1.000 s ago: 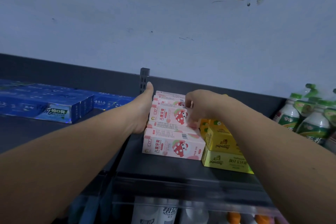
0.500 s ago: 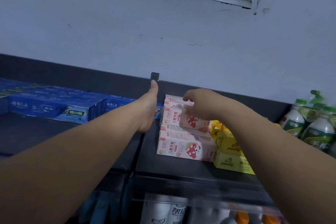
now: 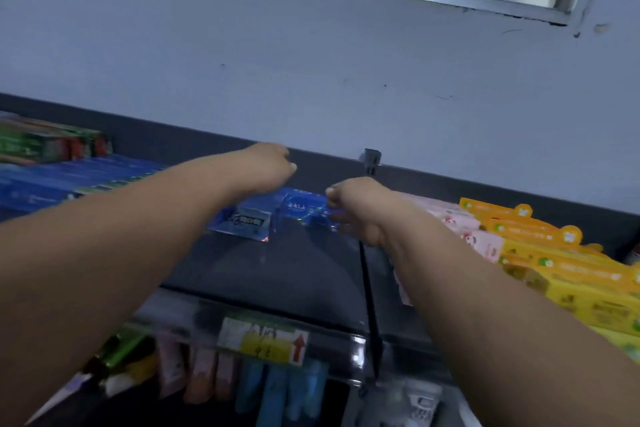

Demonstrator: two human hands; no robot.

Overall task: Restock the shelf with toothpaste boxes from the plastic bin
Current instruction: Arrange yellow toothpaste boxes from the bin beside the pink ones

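Note:
Blue toothpaste boxes (image 3: 298, 211) lie at the back of the dark shelf (image 3: 294, 274), left of a thin black divider (image 3: 369, 288). My right hand (image 3: 356, 208) pinches the right end of the nearest blue box. My left hand (image 3: 272, 166) hovers above and behind these boxes, close to the shelf's back panel, with its fingers curled and nothing visible in them. A long row of blue boxes (image 3: 69, 180) runs off to the left. The plastic bin is out of view.
Pink boxes (image 3: 481, 239) and yellow boxes (image 3: 554, 253) are stacked right of the divider. Green boxes (image 3: 41, 146) sit at the far left. A price label (image 3: 263, 340) hangs on the shelf's front edge, above tubes and bottles on the lower shelf.
Both hands left the pink boxes and moved left across the divider to the blue boxes. The view swung left and closer; my left hand went from flat to curled.

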